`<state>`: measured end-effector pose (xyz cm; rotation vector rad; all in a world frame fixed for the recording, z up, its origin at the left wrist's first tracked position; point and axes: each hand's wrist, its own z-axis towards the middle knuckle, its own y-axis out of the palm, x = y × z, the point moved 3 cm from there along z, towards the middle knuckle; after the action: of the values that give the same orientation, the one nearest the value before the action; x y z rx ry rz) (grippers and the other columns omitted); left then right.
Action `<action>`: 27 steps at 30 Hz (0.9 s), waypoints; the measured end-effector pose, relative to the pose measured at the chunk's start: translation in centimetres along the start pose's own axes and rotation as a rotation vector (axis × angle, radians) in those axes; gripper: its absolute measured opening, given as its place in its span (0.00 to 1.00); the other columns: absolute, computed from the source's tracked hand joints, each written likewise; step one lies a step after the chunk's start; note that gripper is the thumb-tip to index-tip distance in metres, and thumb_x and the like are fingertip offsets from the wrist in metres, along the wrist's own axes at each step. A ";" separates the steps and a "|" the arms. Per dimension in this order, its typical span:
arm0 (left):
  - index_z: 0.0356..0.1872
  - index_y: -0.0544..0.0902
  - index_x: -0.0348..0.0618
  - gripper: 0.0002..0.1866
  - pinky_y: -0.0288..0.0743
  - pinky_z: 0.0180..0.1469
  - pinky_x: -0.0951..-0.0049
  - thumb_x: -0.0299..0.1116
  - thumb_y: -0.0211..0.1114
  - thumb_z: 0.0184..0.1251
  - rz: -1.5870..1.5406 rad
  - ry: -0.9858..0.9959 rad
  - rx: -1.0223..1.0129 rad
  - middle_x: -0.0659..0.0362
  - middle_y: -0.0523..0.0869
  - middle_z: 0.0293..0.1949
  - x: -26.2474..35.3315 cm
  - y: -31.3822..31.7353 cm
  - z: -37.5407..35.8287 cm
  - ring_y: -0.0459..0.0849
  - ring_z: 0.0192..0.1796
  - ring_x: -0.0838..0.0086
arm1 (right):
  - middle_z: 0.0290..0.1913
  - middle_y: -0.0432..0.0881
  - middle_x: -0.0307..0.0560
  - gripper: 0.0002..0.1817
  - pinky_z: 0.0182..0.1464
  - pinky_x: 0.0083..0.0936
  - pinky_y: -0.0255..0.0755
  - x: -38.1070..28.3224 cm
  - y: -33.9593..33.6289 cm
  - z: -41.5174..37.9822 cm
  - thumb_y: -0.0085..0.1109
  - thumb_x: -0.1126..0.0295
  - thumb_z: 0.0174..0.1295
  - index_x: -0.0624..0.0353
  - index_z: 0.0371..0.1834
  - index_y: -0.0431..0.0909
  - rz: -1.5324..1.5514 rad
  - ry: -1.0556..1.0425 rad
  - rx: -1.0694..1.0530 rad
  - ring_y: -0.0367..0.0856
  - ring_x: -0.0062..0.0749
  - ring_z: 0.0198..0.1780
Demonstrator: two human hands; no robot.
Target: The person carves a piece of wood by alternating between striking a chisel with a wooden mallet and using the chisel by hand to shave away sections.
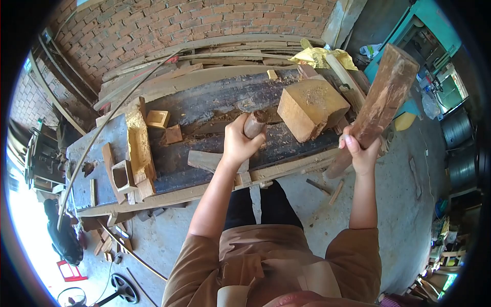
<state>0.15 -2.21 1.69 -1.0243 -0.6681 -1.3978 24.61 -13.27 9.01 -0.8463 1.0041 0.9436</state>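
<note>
My left hand (239,140) is wrapped round the upright wooden handle of a chisel (254,124), whose top end is battered and frayed. The blade is hidden under the fist. On the right, my right hand (361,151) grips a heavy wooden mallet (386,92) by its narrower end, with the thick head raised above the bench edge. A large yellowish wood block (312,107) sits between the two hands on the dark workbench (204,100), wood crumbs on its top. Just below my left fist lies a flat greyish wood piece (204,160).
At the left of the bench stand a hollowed yellow wood piece (139,146), a small open wooden box (122,175) and a square hollowed block (157,118). Long planks (204,56) line the brick wall. A yellow sack (327,57) lies at the back right. Offcuts litter the floor.
</note>
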 end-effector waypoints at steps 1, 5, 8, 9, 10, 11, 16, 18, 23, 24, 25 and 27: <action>0.28 0.76 0.37 0.08 0.68 0.31 0.77 0.27 0.64 0.46 0.021 -0.021 -0.002 0.60 0.77 0.21 -0.2 0.0 0.3 0.71 0.26 0.81 | 0.28 0.76 0.41 0.14 0.34 0.21 0.70 0.4 0.5 -0.1 0.65 0.74 0.46 0.63 0.35 0.73 -0.025 -0.088 -0.045 0.74 0.23 0.30; 0.27 0.77 0.37 0.07 0.69 0.29 0.79 0.28 0.65 0.49 -0.053 -0.028 -0.012 0.63 0.78 0.21 -0.2 -1.0 0.6 0.72 0.26 0.84 | 0.25 0.75 0.40 0.09 0.28 0.19 0.69 1.2 1.9 -1.2 0.62 0.79 0.47 0.63 0.30 0.70 -0.291 -0.265 -0.033 0.72 0.20 0.25; 0.23 0.75 0.38 0.08 0.67 0.26 0.79 0.29 0.66 0.49 -0.150 -0.007 -0.029 0.63 0.77 0.19 -0.5 -2.3 0.9 0.73 0.23 0.83 | 0.25 0.74 0.40 0.10 0.29 0.19 0.69 2.2 3.2 -2.1 0.61 0.78 0.48 0.62 0.31 0.70 -0.158 -0.182 -0.041 0.72 0.21 0.25; 0.22 0.75 0.39 0.08 0.67 0.26 0.78 0.29 0.66 0.47 -0.223 -0.031 -0.013 0.62 0.77 0.18 -0.3 -2.7 0.9 0.72 0.22 0.82 | 0.25 0.74 0.40 0.10 0.28 0.19 0.69 2.7 3.4 -2.3 0.61 0.78 0.48 0.62 0.32 0.70 -0.069 -0.120 -0.040 0.72 0.20 0.25; 0.21 0.75 0.39 0.09 0.66 0.26 0.79 0.29 0.67 0.48 -0.251 -0.047 -0.011 0.64 0.77 0.19 -0.1 -3.0 0.8 0.71 0.23 0.83 | 0.26 0.74 0.41 0.10 0.28 0.20 0.69 3.0 3.6 -2.4 0.60 0.77 0.50 0.62 0.33 0.69 -0.008 -0.070 -0.069 0.72 0.21 0.25; 0.21 0.75 0.39 0.09 0.66 0.26 0.79 0.29 0.67 0.48 -0.245 -0.055 -0.016 0.64 0.77 0.19 0.0 -3.2 0.7 0.71 0.23 0.83 | 0.26 0.74 0.41 0.10 0.28 0.20 0.69 3.3 3.5 -2.5 0.60 0.77 0.50 0.62 0.33 0.69 -0.002 -0.060 -0.067 0.72 0.21 0.25; 0.19 0.73 0.40 0.10 0.65 0.25 0.80 0.29 0.67 0.48 -0.296 -0.022 0.031 0.65 0.76 0.18 -0.1 -3.7 0.1 0.71 0.22 0.83 | 0.27 0.74 0.41 0.11 0.28 0.21 0.69 4.5 3.4 -2.5 0.60 0.76 0.52 0.62 0.36 0.69 0.171 0.070 -0.037 0.73 0.23 0.24; 0.19 0.73 0.40 0.09 0.65 0.25 0.81 0.29 0.67 0.48 -0.304 -0.017 0.033 0.65 0.76 0.18 0.1 -3.8 0.0 0.71 0.22 0.83 | 0.27 0.74 0.41 0.10 0.28 0.21 0.68 4.9 3.3 -2.5 0.58 0.73 0.54 0.63 0.36 0.70 0.160 0.068 -0.034 0.72 0.24 0.23; 0.18 0.74 0.41 0.09 0.65 0.25 0.80 0.29 0.67 0.48 -0.321 -0.015 0.049 0.64 0.76 0.18 0.2 -3.8 -0.3 0.71 0.22 0.83 | 0.25 0.74 0.40 0.10 0.26 0.20 0.69 4.6 3.8 -2.4 0.62 0.75 0.51 0.61 0.32 0.70 0.196 0.090 -0.049 0.73 0.22 0.22; 0.18 0.74 0.41 0.09 0.65 0.25 0.80 0.29 0.67 0.48 -0.323 -0.015 0.050 0.64 0.76 0.18 0.1 -3.7 -0.4 0.71 0.22 0.83 | 0.25 0.75 0.40 0.09 0.26 0.19 0.68 4.4 4.1 -2.3 0.62 0.75 0.51 0.61 0.31 0.70 0.204 0.086 -0.053 0.73 0.22 0.22; 0.18 0.74 0.41 0.09 0.65 0.25 0.80 0.29 0.67 0.48 -0.339 -0.014 0.034 0.64 0.76 0.18 0.1 -3.6 -0.5 0.71 0.22 0.83 | 0.25 0.75 0.40 0.09 0.26 0.19 0.68 4.3 4.2 -2.2 0.62 0.75 0.51 0.61 0.31 0.70 0.204 0.086 -0.054 0.73 0.22 0.22; 0.19 0.74 0.40 0.09 0.65 0.25 0.80 0.28 0.67 0.48 -0.350 -0.012 0.017 0.64 0.76 0.18 0.2 -3.6 -0.5 0.71 0.22 0.83 | 0.25 0.75 0.40 0.09 0.26 0.19 0.68 4.2 4.7 -2.0 0.62 0.75 0.51 0.62 0.31 0.70 0.217 0.059 -0.082 0.73 0.21 0.22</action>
<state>-3.41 -2.31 2.31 -0.9317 -0.8987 -1.6849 20.70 -12.39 3.77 -0.8488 1.1303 1.1559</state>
